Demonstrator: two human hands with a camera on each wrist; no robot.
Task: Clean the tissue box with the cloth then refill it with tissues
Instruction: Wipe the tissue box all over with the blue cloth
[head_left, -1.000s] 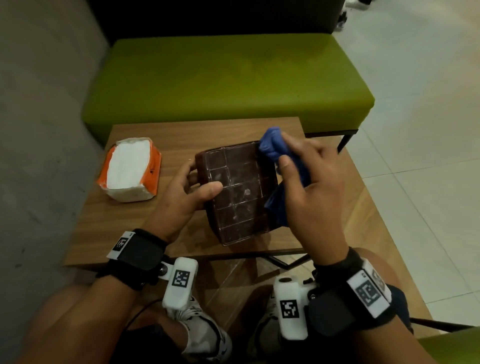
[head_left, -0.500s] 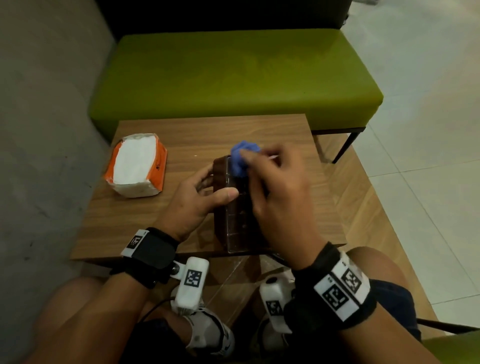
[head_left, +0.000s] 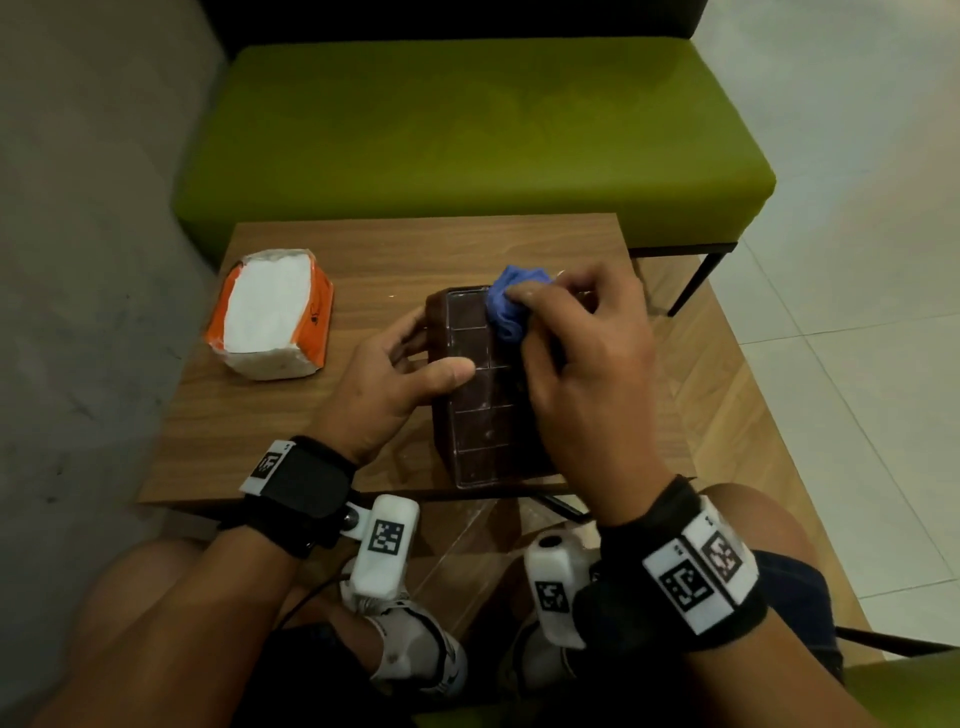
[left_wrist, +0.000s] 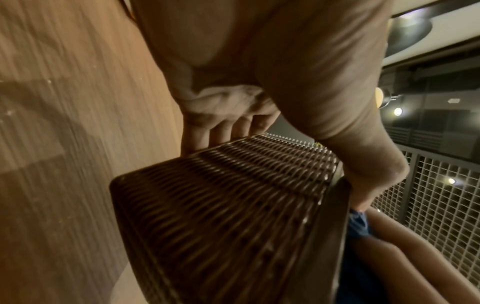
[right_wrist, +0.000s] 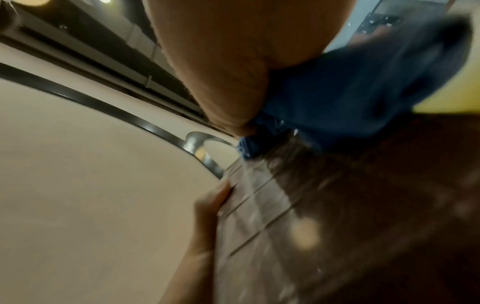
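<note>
A dark brown woven tissue box (head_left: 480, 415) stands on the wooden table (head_left: 291, 415) near its front edge, its gridded flat face turned up. My left hand (head_left: 395, 374) grips its left side, thumb on the top face and fingers round the woven wall (left_wrist: 233, 195). My right hand (head_left: 582, 358) holds a bunched blue cloth (head_left: 511, 306) and presses it on the far end of the box's top face (right_wrist: 324, 216). The blue cloth (right_wrist: 350, 86) fills the upper right of the right wrist view. An orange pack of white tissues (head_left: 270, 317) lies at the table's left.
A green upholstered bench (head_left: 467, 140) stands right behind the table. A grey wall runs along the left, pale floor tiles lie to the right. My knees and white shoes (head_left: 415, 649) are under the table's front edge.
The box has turned from tilted to lying level along the table. My right hand has carried the cloth from the box's right edge onto its far top end.
</note>
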